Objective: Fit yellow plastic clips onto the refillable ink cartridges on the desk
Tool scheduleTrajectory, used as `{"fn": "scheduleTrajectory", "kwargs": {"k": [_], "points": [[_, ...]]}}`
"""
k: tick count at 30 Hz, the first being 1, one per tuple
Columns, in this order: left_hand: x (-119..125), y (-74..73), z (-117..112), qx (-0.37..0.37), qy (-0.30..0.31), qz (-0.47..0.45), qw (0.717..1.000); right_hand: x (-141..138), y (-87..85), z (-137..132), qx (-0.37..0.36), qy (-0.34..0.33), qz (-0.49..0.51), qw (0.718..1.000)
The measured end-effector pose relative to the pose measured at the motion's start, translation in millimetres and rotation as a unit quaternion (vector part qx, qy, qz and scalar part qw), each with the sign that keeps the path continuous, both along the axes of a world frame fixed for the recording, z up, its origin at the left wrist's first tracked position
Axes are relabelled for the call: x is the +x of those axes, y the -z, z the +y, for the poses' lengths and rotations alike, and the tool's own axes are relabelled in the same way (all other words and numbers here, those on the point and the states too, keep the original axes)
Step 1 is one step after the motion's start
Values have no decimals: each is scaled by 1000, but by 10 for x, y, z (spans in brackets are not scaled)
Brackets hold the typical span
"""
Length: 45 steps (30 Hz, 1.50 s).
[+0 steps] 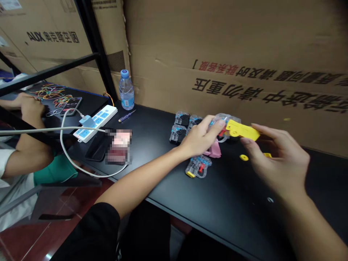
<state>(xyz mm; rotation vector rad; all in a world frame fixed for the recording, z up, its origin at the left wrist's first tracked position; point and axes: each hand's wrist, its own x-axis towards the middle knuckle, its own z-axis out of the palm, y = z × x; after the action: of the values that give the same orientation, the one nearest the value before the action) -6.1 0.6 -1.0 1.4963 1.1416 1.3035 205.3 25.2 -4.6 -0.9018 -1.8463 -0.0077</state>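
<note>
My left hand (199, 136) grips a clear plastic toy gun (224, 117) with a red part inside, held a little above the black table. Between the thumb and fingers of my right hand (280, 159) is the far end of a yellow plastic piece (241, 130). The yellow piece meets the toy gun's clear body; whether they are joined I cannot tell. Below my left hand lie a pink plastic piece (214, 149) and another clear toy gun (199, 166) with a red trigger and a yellow end. A round yellow cap (244, 157) rests near my right thumb.
Several clear-and-black toy parts (178, 133) sit behind my left hand. Leftward are a screwdriver (127, 116), water bottle (126, 90), power strip (95, 123) and a white cable (81, 172). Cardboard (168, 43) walls the back. Another person's arm (32, 127) rests at far left.
</note>
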Motion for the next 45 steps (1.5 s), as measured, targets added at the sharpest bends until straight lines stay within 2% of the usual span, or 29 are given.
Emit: {"fn": "scheduleTrajectory", "kwargs": {"k": [4, 9, 13, 17, 21, 24, 31, 34, 38, 41, 45], "points": [[6, -12, -39, 24, -31, 32, 999, -45, -13, -55, -16, -1, 14, 1000], [15, -53, -80, 39, -99, 174, 979, -85, -86, -125, -55, -22, 37, 998], [26, -43, -71, 49, -117, 185, 974, -154, -33, -179, -96, -31, 93, 991], [27, -3, -56, 65, -153, 170, 971, -294, 50, -291, -231, -113, 139, 956], [27, 39, -53, 73, -145, 162, 973, -378, 39, -361, -309, -140, 198, 920], [53, 62, -76, 85, -129, 156, 976, -393, 22, -380, -358, -173, 195, 897], [98, 22, -90, 65, -126, 181, 973, -377, -44, -372, -368, -175, 214, 888], [72, -46, -94, 79, -139, 184, 970, -270, -151, -293, -324, -131, 231, 908], [59, -90, -126, 84, -108, 225, 965, -113, -250, -174, -254, -46, 242, 935], [67, -51, -133, 75, -103, 209, 970, -123, -224, -173, -266, -71, 260, 926], [65, 18, -116, 85, -129, 163, 974, -307, -101, -304, -360, -164, 223, 891]]}}
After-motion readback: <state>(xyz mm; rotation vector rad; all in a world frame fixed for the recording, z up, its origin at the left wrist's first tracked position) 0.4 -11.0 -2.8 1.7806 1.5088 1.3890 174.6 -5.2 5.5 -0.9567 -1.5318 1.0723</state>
